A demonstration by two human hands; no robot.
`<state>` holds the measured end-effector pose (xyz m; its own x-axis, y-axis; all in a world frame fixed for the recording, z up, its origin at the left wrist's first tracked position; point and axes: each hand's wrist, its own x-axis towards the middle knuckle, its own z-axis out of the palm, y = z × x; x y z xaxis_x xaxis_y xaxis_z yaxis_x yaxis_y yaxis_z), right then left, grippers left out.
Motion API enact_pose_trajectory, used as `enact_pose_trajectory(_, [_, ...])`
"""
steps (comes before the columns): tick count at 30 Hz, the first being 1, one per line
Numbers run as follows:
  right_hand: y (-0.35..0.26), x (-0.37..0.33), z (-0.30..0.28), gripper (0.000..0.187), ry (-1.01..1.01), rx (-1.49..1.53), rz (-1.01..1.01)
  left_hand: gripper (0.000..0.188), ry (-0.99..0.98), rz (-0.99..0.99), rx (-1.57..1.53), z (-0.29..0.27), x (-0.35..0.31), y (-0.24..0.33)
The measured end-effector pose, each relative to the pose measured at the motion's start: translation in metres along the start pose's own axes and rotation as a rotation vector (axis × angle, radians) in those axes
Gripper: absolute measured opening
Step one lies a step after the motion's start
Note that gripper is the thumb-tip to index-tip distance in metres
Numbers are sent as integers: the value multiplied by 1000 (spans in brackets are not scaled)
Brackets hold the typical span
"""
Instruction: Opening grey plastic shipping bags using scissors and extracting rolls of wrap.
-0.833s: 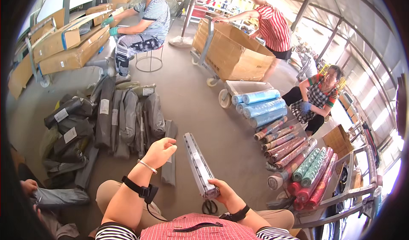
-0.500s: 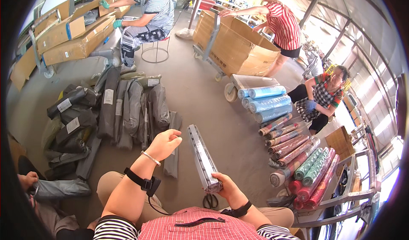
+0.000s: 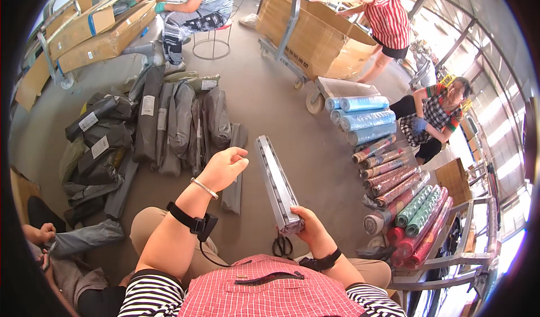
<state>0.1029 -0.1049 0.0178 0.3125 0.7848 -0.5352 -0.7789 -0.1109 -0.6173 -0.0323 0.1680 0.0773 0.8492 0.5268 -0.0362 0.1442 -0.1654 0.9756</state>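
Note:
My right hand (image 3: 306,224) grips the near end of a long, narrow silver-grey pack (image 3: 275,179) with a pale strip along its top. The pack slants away from me and to the left, raised over the floor. My left hand (image 3: 224,171) hangs left of the pack, apart from it, its fingers loosely curled and nothing visible in them. A bracelet and a black strap with a small device ring that wrist. Below the pack's near end, black-handled scissors (image 3: 282,245) show in part between my knees.
Grey plastic-wrapped parcels (image 3: 149,120) lie piled front left. Blue rolls (image 3: 368,117), patterned rolls (image 3: 394,185) and red rolls (image 3: 419,241) are stacked at right, near a metal frame (image 3: 444,277). A cart carries a big carton (image 3: 318,33). Several people work around, one hand (image 3: 40,232) close at left.
The view has tilted down, so the surroundings sit higher. My right hand still holds the pack, now a little further out and right. My left hand has shifted slightly forward, its fingers more curled.

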Motion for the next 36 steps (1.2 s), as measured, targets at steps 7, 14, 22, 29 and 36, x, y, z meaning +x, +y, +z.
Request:
enact_pose_trajectory(7, [-11,2,9,42,-26,-45,-121,35,12,-29,-25,-3,-2,0])
enact_pose_trajectory(14, [-22,-11,-1,41,-46,27,-221,34,-3,-38,-62,5,6,-7])
enact_pose_trajectory(22, [-114,-45,-36,45,91,-26,-666,33,-10,-179,26,0,-2,2])
enact_pose_trajectory(29, [-199,-39,-127,43,420,39,-893,33,-12,-187,9,8,-9,-10])
enact_pose_trajectory(36, [-232,-20,-198,39,574,45,-907,31,-21,-256,174,20,14,-29])
